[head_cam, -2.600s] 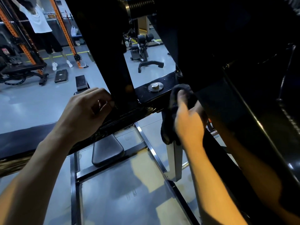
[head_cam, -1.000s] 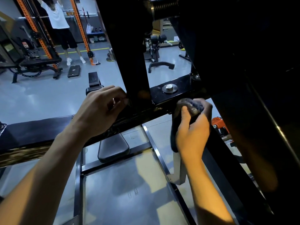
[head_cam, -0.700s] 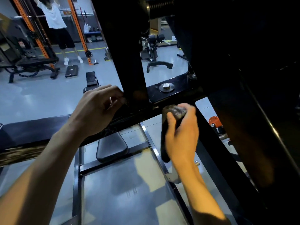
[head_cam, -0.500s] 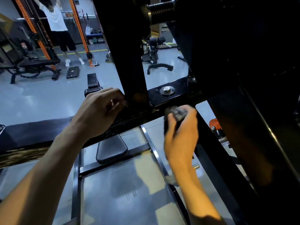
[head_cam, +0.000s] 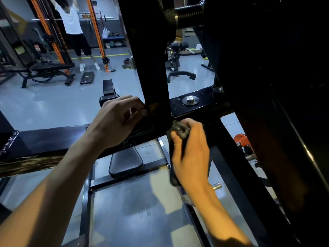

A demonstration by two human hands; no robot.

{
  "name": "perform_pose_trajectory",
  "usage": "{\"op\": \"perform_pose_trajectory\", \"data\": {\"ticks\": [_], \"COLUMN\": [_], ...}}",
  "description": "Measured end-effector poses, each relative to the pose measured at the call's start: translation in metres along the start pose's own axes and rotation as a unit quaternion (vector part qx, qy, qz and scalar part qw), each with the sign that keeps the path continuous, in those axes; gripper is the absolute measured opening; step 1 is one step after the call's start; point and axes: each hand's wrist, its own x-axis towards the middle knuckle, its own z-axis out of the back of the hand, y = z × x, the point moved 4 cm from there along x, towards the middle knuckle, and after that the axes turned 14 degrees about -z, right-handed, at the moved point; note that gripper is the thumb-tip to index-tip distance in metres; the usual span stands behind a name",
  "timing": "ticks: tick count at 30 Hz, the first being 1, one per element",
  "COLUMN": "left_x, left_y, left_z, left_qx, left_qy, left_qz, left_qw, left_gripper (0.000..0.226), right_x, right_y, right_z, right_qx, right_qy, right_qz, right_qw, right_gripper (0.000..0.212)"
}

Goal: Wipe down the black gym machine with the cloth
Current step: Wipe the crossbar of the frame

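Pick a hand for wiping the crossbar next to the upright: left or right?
Right. The right hand already grips the cloth against the crossbar at the upright. The left hand holds no cloth and rests on the frame.

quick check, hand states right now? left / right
Left hand: fingers curled, resting on the black crossbar by the upright post; whether it grips anything cannot be told.
Right hand: closed, holding the dark cloth against the crossbar.

Beyond my hands a person (head_cam: 73,27) hangs from an orange rack (head_cam: 97,32), a bench (head_cam: 51,67) beside it.
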Motion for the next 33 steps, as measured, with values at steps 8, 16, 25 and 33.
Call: {"op": "perform_pose_trajectory", "data": {"ticks": [8,16,25,33], "left_x": [0.001,0.001,0.001,0.001], "left_y": [-0.001,0.000,0.001,0.001], "left_z": [-0.001,0.000,0.001,0.001], "left_qx": [-0.001,-0.003,-0.002,0.008], "left_qy": [-0.007,-0.010,-0.012,-0.004], "left_qz": [0.012,0.017,0.015,0.013], "left_qw": [1.000,1.000,1.000,1.000], "left_gripper": [0.023,0.014,0.010,0.008], "right_x": [-0.002,0.033,0.009,-0.011], "right_y": [0.012,-0.010,0.014,0.032], "right_z": [-0.009,0.025,-0.005,-0.023], "right_qx": [-0.008,0.034,-0.024,-0.043], "right_qy": [-0.034,-0.104,-0.005,0.002], "right_qz": [-0.010,-0.086,0.035,0.044], "right_qw": [0.999,0.990,0.999,0.998], "right_gripper": [0.026,0.029,0.030,0.034]}}
